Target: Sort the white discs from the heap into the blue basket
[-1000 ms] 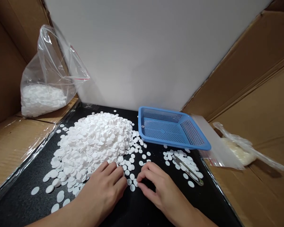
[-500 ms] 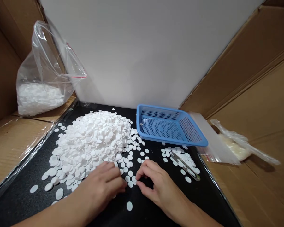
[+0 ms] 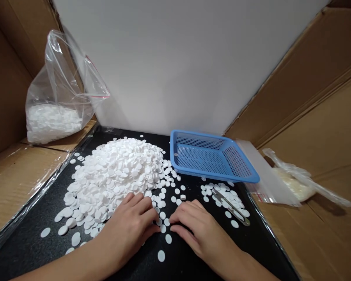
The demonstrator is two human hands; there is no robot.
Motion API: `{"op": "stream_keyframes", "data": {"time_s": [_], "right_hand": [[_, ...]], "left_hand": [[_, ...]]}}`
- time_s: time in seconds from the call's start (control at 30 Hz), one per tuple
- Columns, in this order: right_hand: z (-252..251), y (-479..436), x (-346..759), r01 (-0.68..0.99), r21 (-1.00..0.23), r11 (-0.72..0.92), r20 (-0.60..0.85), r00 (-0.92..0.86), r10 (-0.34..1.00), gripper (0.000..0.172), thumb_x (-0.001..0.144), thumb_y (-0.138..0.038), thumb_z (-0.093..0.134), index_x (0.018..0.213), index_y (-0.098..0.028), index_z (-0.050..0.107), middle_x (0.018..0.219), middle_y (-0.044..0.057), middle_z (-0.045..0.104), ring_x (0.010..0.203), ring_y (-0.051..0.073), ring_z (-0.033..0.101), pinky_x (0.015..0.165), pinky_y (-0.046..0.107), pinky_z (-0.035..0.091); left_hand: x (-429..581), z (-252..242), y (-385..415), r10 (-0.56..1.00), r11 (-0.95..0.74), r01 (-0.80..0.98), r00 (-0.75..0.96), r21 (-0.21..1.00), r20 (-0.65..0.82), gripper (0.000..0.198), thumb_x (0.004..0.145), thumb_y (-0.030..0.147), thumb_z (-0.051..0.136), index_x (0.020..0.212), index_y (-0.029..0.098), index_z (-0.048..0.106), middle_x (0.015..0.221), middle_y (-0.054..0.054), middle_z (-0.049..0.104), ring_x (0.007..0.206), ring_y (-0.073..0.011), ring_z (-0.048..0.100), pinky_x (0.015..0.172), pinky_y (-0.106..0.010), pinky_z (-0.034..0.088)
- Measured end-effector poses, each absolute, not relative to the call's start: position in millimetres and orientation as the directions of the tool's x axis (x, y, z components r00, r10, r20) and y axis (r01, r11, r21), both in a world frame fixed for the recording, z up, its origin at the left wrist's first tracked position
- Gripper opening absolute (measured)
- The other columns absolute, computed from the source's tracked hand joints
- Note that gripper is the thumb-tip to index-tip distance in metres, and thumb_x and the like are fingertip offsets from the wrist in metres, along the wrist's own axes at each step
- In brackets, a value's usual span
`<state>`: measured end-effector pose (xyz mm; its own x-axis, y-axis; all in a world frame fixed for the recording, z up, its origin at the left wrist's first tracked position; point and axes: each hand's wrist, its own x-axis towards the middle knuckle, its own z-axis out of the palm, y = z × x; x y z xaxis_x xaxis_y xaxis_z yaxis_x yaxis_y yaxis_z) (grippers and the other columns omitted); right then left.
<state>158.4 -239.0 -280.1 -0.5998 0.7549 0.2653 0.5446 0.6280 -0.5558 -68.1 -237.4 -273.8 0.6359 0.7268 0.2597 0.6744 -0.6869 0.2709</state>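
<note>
A big heap of thin white round discs lies on the black table, with loose discs scattered in front of it. My left hand rests at the near right edge of the heap, fingers bent, thumb and forefinger a little apart beside the loose discs. Facing it, my right hand has curled fingers and a narrow gap between thumb and forefinger, close to the same discs. I see nothing held in either hand. One single disc lies nearer to me, between the wrists.
Behind my right hand stands a blue perforated basket. Metal tweezers lie across a small disc pile. A clear zip bag of white discs stands at left; another plastic bag lies at right. Cardboard walls the sides.
My left hand has shifted slightly right, its thumb now showing. My right hand has flattened over the table. A loose disc between the hands has moved toward me. The view has shifted slightly.
</note>
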Motion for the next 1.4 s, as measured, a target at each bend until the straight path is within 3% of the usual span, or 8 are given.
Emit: {"op": "stream_keyframes", "data": {"time_s": [0.3, 0.43, 0.5, 0.6, 0.7, 0.77, 1.2, 1.4], "right_hand": [[-292.7, -238.1, 146.6, 0.567, -0.110, 0.816, 0.466, -0.696, 0.546, 0.029, 0.096, -0.003, 0.045, 0.076, -0.016, 0.060, 0.069, 0.002, 0.057, 0.064, 0.017, 0.049, 0.064, 0.033, 0.035], [-281.5, -238.2, 146.0, 0.610, -0.429, 0.666, 0.378, -0.548, 0.746, 0.021, 0.088, -0.002, 0.054, 0.074, -0.018, 0.058, 0.070, -0.001, 0.057, 0.063, 0.014, 0.053, 0.063, 0.028, 0.041], [-272.1, -240.9, 146.7, 0.611, -0.648, 0.455, 0.145, -0.487, 0.861, 0.021, 0.080, 0.001, 0.057, 0.071, -0.019, 0.058, 0.069, -0.003, 0.057, 0.060, 0.012, 0.054, 0.058, 0.022, 0.042], [-261.4, -246.0, 148.4, 0.661, -0.718, 0.220, -0.166, -0.469, 0.868, 0.023, 0.076, 0.003, 0.057, 0.068, -0.019, 0.059, 0.066, -0.004, 0.057, 0.058, 0.011, 0.053, 0.053, 0.019, 0.039], [-258.8, -248.1, 149.8, 0.691, -0.687, 0.224, -0.173, -0.455, 0.874, 0.022, 0.083, 0.001, 0.056, 0.078, -0.019, 0.062, 0.072, -0.002, 0.060, 0.063, 0.012, 0.056, 0.057, 0.021, 0.041], [-260.0, -247.3, 149.2, 0.673, -0.687, 0.274, -0.103, -0.465, 0.879, 0.020, 0.090, -0.002, 0.054, 0.085, -0.020, 0.062, 0.080, -0.001, 0.063, 0.070, 0.014, 0.060, 0.063, 0.023, 0.044], [-274.8, -247.1, 134.8, 0.592, -0.687, 0.423, 0.092, -0.506, 0.858, 0.026, 0.076, 0.005, 0.065, 0.076, -0.020, 0.058, 0.080, -0.002, 0.060, 0.075, 0.015, 0.059, 0.065, 0.024, 0.048], [-271.7, -253.6, 141.5, 0.503, -0.608, 0.614, 0.167, -0.675, 0.719, 0.027, 0.075, 0.004, 0.067, 0.081, -0.020, 0.057, 0.084, -0.002, 0.060, 0.078, 0.015, 0.057, 0.070, 0.027, 0.046]], "left_hand": [[-60.9, -265.3, -238.5, 0.497, -0.826, 0.557, 0.792, -0.087, 0.354, 0.022, 0.095, 0.011, 0.055, 0.076, 0.015, 0.063, 0.074, -0.004, 0.057, 0.074, -0.0221, 0.044, 0.073, -0.037, 0.028], [-59.9, -266.5, -239.4, 0.456, -0.822, 0.541, 0.813, -0.178, 0.363, 0.023, 0.095, 0.009, 0.053, 0.075, 0.014, 0.064, 0.075, -0.004, 0.058, 0.074, -0.0224, 0.045, 0.073, -0.037, 0.029], [-60.6, -269.7, -238.3, 0.478, -0.817, 0.557, 0.798, -0.149, 0.367, 0.022, 0.094, 0.009, 0.055, 0.075, 0.015, 0.063, 0.076, -0.003, 0.058, 0.076, -0.0220, 0.046, 0.075, -0.037, 0.029], [-62.2, -271.3, -238.1, 0.608, -0.773, 0.628, 0.691, 0.092, 0.391, 0.020, 0.089, 0.008, 0.060, 0.072, 0.017, 0.061, 0.074, 0.000, 0.058, 0.076, -0.0196, 0.048, 0.073, -0.035, 0.028], [-64.5, -266.3, -243.3, 0.778, -0.614, 0.648, 0.593, 0.451, 0.207, 0.016, 0.082, 0.008, 0.067, 0.072, 0.021, 0.065, 0.076, 0.003, 0.058, 0.078, -0.0171, 0.051, 0.076, -0.033, 0.029], [-65.8, -262.8, -248.5, 0.807, -0.519, 0.650, 0.586, 0.555, 0.069, 0.015, 0.079, 0.009, 0.069, 0.072, 0.022, 0.067, 0.082, 0.003, 0.058, 0.083, -0.0174, 0.052, 0.080, -0.034, 0.029], [-87.7, -277.2, -235.0, 0.820, -0.568, 0.690, 0.520, 0.448, 0.239, 0.022, 0.088, 0.001, 0.060, 0.082, 0.022, 0.064, 0.082, 0.002, 0.060, 0.081, -0.0195, 0.048, 0.071, -0.033, 0.024], [-89.4, -272.6, -235.5, 0.801, -0.595, 0.691, 0.552, 0.411, 0.232, 0.022, 0.085, 0.000, 0.065, 0.083, 0.022, 0.062, 0.082, 0.003, 0.060, 0.080, -0.0192, 0.048, 0.071, -0.033, 0.023]]}}
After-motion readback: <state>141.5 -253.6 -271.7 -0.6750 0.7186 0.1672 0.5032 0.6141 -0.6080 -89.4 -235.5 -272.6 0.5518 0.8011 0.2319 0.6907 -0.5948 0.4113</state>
